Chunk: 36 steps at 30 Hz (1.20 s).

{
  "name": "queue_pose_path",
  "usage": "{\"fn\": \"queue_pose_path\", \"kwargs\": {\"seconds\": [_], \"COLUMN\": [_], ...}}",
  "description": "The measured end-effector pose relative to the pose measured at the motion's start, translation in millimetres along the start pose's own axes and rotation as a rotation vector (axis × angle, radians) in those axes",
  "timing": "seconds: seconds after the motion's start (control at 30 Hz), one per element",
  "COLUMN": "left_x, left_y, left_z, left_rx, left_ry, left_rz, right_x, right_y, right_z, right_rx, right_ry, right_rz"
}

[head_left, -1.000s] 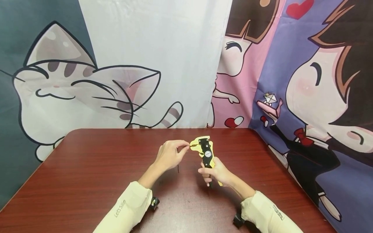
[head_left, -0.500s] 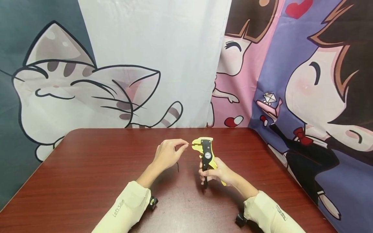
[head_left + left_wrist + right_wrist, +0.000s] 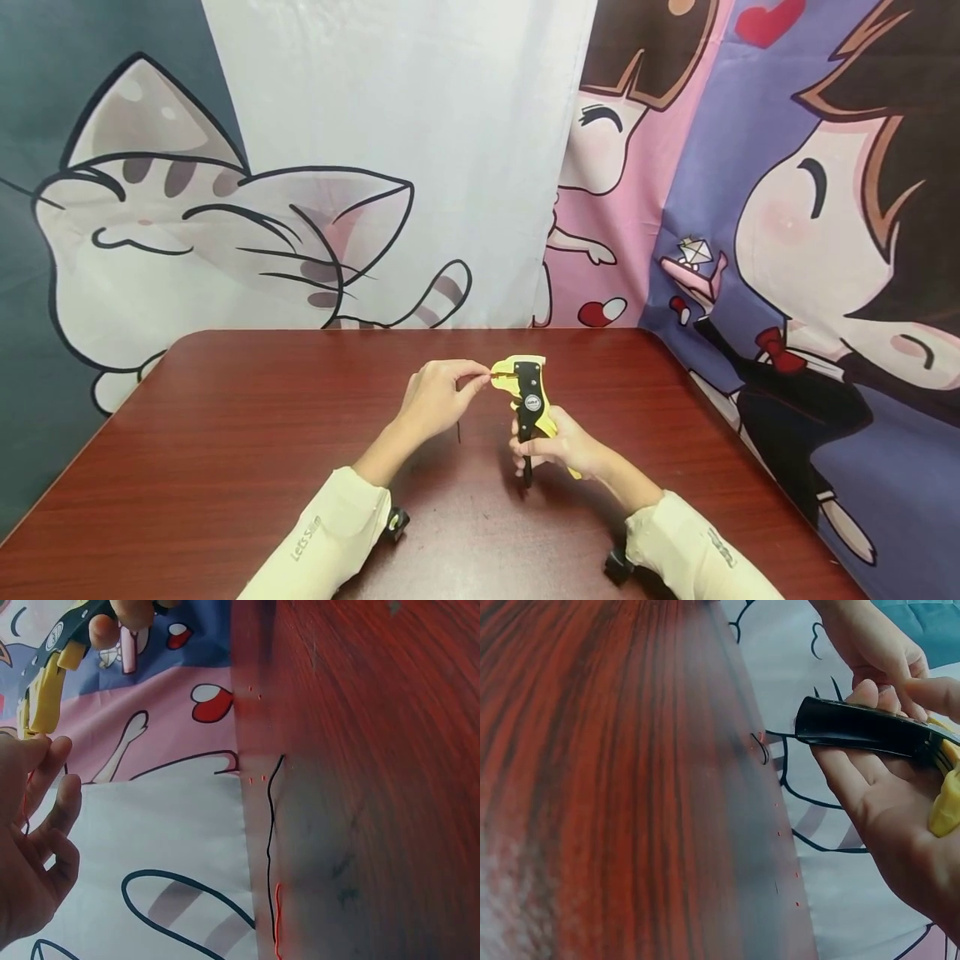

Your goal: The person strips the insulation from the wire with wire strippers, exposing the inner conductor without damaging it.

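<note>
My right hand (image 3: 558, 442) grips a pair of yellow and black wire strippers (image 3: 531, 392) by the handles, head up and nose to the left. With thumb and forefinger my left hand (image 3: 438, 400) pinches a thin red wire (image 3: 28, 801), fingertips right at the strippers' nose. The wire's far end is hidden inside the nose, while its tail hangs behind the left palm. In the right wrist view the black handle (image 3: 862, 727) lies across the curled right fingers, and the yellow one is partly in sight.
On the brown tabletop (image 3: 300, 433) a black wire (image 3: 270, 825) lies beside another red wire (image 3: 278, 922) in the left wrist view. Tiny red scraps (image 3: 263, 778) are scattered near them. A cartoon-printed cloth (image 3: 405, 125) hangs behind the table.
The strippers tilt more upright and draw slightly right, showing a bit of red wire half a second ago. Now their nose is back against the left fingertips.
</note>
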<state>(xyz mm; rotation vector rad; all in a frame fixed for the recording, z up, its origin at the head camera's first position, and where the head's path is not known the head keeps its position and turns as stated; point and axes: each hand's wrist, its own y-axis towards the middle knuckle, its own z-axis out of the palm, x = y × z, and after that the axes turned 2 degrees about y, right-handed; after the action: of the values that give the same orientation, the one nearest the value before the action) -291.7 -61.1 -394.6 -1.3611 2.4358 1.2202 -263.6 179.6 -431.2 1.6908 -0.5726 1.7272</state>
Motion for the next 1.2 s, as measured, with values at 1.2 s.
{"fn": "queue_pose_path", "kwargs": {"seconds": [1.2], "left_x": [-5.4], "left_y": [-0.2], "left_z": [4.6], "left_rx": [0.004], "left_ry": [0.014], "left_rz": [0.031], "right_x": [-6.5], "right_y": [-0.8], "right_z": [6.8], "right_rx": [-0.125], "right_ry": [-0.087], "right_rz": [0.006]}}
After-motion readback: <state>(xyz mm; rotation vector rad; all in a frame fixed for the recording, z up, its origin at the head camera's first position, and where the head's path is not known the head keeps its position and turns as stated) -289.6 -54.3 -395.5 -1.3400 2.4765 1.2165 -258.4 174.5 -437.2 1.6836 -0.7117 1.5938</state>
